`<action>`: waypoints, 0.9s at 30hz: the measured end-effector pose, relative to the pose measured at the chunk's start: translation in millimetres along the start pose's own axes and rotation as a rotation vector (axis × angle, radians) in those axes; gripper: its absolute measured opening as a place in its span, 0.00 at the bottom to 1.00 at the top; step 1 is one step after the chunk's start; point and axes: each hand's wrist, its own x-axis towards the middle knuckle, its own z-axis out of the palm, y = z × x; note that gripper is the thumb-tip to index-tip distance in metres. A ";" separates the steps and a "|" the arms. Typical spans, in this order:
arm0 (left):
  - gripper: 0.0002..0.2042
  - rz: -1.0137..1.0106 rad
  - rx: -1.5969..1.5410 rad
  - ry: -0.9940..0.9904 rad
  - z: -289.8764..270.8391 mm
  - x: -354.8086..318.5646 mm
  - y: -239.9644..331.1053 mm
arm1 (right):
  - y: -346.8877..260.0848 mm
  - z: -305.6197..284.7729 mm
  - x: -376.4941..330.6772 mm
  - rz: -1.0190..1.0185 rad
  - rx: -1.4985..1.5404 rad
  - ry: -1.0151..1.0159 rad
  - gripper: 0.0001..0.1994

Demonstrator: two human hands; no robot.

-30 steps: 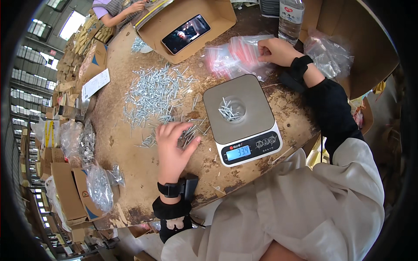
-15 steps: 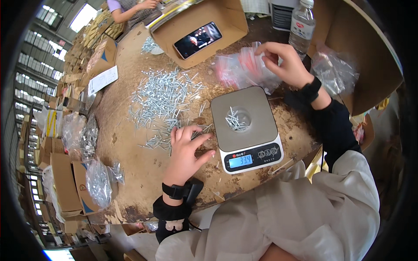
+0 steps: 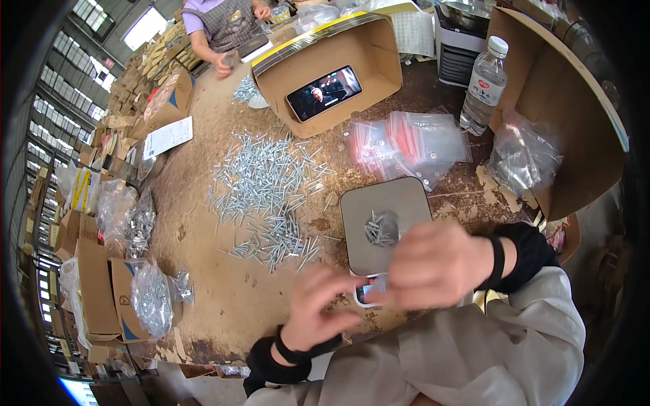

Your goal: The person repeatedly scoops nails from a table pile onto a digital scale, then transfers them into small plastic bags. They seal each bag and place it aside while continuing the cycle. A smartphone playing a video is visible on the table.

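Observation:
A kitchen-type digital scale (image 3: 355,203) stands on the worn table with a small clear round dish (image 3: 394,223) of screws on its pan. My right hand (image 3: 433,267) is over the scale's front, covering most of its display and buttons. Its fingers are curled and smeared by motion, so whether they hold anything does not show. Beside the scale's front left corner is my left hand (image 3: 318,304), blurred, thumb and fingers apart, with nothing visible between them. Left of the scale lies a heap of silvery screws (image 3: 261,183). Beyond the scale is a pile of clear zip bags (image 3: 413,142) with red strips.
A phone (image 3: 325,93) leans inside an open cardboard box (image 3: 379,57) at the back. A water bottle (image 3: 484,84) and a crumpled plastic bag (image 3: 525,159) stand right of the zip bags. Bagged screws (image 3: 152,298) lie at left. Across the table a co-worker's hand (image 3: 222,65) shows.
My right hand has left the zip bags and come down over the scale's front. My left hand has moved from the heap's edge toward me and to the right. The view has shifted.

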 end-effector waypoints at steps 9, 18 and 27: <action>0.11 -0.090 -0.186 -0.107 14.6 -6.3 -2.4 | -7.2 22.5 -15.4 0.060 0.016 -0.089 0.14; 0.07 -0.151 -0.498 -0.248 20.2 -14.6 -9.2 | -3.9 22.9 -14.3 -0.119 -0.139 -0.082 0.11; 0.02 -0.264 -0.660 -0.102 28.9 -20.4 -13.9 | -5.9 25.7 -11.0 -0.258 -0.178 -0.130 0.11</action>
